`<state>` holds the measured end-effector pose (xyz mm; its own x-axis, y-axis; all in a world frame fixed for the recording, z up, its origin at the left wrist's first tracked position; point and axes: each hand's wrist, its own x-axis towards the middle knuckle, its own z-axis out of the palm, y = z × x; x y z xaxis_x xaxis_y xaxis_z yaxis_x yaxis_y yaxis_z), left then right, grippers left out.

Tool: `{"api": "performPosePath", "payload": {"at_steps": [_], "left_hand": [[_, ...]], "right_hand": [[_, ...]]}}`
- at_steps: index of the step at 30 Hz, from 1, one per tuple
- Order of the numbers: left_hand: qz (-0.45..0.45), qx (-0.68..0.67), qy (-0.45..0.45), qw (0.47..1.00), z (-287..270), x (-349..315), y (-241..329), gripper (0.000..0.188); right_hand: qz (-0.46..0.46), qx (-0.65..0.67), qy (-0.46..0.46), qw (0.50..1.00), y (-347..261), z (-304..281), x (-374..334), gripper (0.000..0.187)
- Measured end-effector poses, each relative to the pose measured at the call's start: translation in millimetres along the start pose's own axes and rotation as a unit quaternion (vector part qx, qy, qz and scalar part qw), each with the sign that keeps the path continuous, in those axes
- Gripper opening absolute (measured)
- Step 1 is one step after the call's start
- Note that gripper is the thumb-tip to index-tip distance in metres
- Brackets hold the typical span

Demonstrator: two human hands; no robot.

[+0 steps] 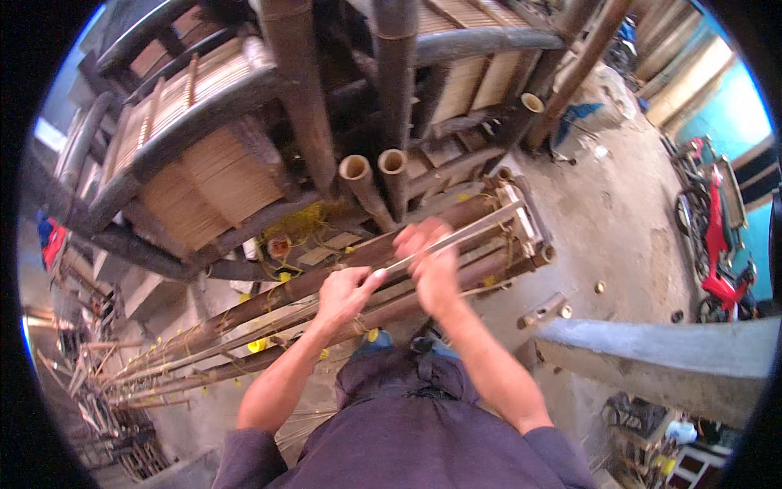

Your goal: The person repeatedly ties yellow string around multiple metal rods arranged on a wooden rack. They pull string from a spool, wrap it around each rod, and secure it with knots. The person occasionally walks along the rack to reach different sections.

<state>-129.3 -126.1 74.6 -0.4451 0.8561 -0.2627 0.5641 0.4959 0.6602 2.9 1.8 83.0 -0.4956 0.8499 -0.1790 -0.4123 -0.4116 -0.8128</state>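
Note:
My left hand (344,295) is closed round the near end of a long, thin, pale strip (481,231), its thumb laid along the strip. My right hand (433,273) is further along the same strip, fingers curled across it and blurred by motion. The strip slants up to the right, its far end over a pale wooden block (515,213) at the end of a long bamboo frame (309,283). Both hands are above this frame, whose dark poles run from the lower left to the right. Yellow ties (257,345) are wound along it.
Dark bamboo furniture with slatted panels (208,183) stands beyond the frame, beside upright hollow poles (393,163). A red motorcycle (718,244) is parked on the far right. Nearer is a grey-topped ledge (660,346). Loose bamboo pieces (90,383) are piled at the left.

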Motion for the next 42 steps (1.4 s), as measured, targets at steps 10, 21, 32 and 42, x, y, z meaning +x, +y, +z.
{"api": "performPosePath", "payload": {"at_steps": [10,21,32,42], "left_hand": [[0.299,0.036,0.174,0.938,-66.5,-70.2,88.6,0.033],[0.277,-0.037,0.132,0.951,-83.3,-77.9,85.8,0.066],[0.032,-0.072,-0.105,0.991,3.5,-2.9,-5.3,0.061],[-0.041,-0.028,-0.051,0.997,-1.2,2.6,0.7,0.061]], "right_hand": [[0.025,-0.121,-0.091,0.988,-105.5,-113.7,10.7,0.026],[-0.040,-0.255,-0.042,0.965,-117.0,-69.1,-2.6,0.024],[-0.328,-0.199,-0.220,0.897,-61.3,12.3,-10.7,0.040],[-0.093,-0.045,0.052,0.993,17.2,2.6,21.2,0.027]]}}
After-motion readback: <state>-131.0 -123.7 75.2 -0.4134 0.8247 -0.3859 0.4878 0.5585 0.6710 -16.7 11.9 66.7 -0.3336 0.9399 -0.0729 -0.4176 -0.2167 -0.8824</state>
